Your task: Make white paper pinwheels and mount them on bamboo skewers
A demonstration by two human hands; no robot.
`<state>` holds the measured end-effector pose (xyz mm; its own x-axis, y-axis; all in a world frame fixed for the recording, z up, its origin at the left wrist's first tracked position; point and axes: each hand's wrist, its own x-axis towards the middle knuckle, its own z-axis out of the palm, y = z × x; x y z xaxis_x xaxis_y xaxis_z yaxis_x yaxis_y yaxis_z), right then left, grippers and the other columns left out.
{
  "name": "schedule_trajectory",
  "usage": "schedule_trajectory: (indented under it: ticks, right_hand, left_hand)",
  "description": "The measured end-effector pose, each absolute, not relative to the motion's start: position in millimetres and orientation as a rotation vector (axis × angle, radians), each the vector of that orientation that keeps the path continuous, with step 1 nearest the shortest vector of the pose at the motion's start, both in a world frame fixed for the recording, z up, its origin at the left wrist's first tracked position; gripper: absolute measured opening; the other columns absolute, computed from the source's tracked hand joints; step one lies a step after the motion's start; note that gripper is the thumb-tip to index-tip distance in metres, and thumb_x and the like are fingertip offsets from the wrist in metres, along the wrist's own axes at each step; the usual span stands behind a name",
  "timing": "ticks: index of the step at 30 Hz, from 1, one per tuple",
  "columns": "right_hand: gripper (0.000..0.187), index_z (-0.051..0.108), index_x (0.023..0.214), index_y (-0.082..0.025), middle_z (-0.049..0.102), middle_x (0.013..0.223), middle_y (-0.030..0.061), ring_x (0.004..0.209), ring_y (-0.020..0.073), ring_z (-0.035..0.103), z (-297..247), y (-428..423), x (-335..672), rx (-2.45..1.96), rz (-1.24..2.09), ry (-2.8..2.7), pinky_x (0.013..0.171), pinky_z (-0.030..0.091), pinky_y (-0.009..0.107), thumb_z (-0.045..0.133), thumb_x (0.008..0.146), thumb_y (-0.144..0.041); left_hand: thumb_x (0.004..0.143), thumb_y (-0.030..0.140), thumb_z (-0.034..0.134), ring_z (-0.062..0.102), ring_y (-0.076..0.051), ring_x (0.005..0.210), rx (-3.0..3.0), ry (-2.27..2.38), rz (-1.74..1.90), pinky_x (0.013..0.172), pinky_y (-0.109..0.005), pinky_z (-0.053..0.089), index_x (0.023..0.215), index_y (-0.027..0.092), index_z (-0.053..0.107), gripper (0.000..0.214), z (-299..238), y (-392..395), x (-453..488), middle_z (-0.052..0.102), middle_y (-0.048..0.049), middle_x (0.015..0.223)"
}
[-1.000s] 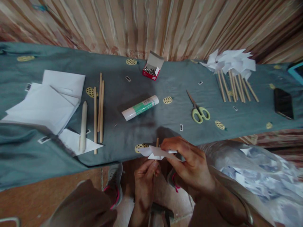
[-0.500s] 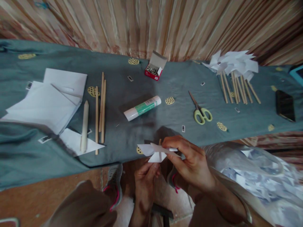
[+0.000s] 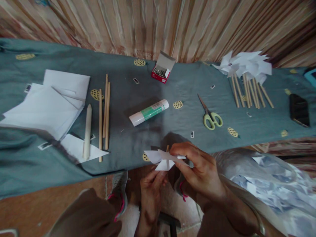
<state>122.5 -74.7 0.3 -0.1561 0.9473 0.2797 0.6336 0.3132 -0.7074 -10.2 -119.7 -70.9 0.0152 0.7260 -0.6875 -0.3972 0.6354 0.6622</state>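
A white paper pinwheel (image 3: 165,165) is held between my two hands at the table's front edge. My left hand (image 3: 153,189) is closed on its lower side, thumb against the paper. My right hand (image 3: 198,169) pinches the right-hand blades between thumb and fingers. The tip of a thin wooden stick (image 3: 168,148) shows just behind the paper; the rest of it is hidden. Beyond my hands lies a glue stick (image 3: 149,112) with a green label. To the right of it are scissors (image 3: 209,117) with light green handles.
White paper sheets (image 3: 41,108), a pale pointed tool (image 3: 87,131) and wooden sticks (image 3: 107,115) lie at left. An open red box (image 3: 159,77) of metal pins stands at the back. Finished pinwheels (image 3: 251,65), a phone (image 3: 299,109) and a plastic bag (image 3: 261,184) of paper pieces are at right.
The view has shifted very slightly. Both hands keep the same hold on the pinwheel, with no clear movement.
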Motion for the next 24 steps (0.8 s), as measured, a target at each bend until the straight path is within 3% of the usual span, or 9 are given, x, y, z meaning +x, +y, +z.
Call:
schedule_trajectory:
  ticks: [24]
  right_hand:
    - [0.020,0.061,0.101,-0.024,0.073,0.093,0.0022,0.089,0.0144,0.071,0.8,-73.7,122.3,-1.401,0.566,-1.879,0.083,0.057,0.025,0.058,0.087,-0.009]
  left_hand:
    - [0.058,0.048,0.080,0.041,-0.010,0.052,0.304,1.279,0.902,0.054,-0.024,0.033,0.047,0.016,0.062,0.038,-72.5,-118.0,-8.6,0.050,0.0018,0.050]
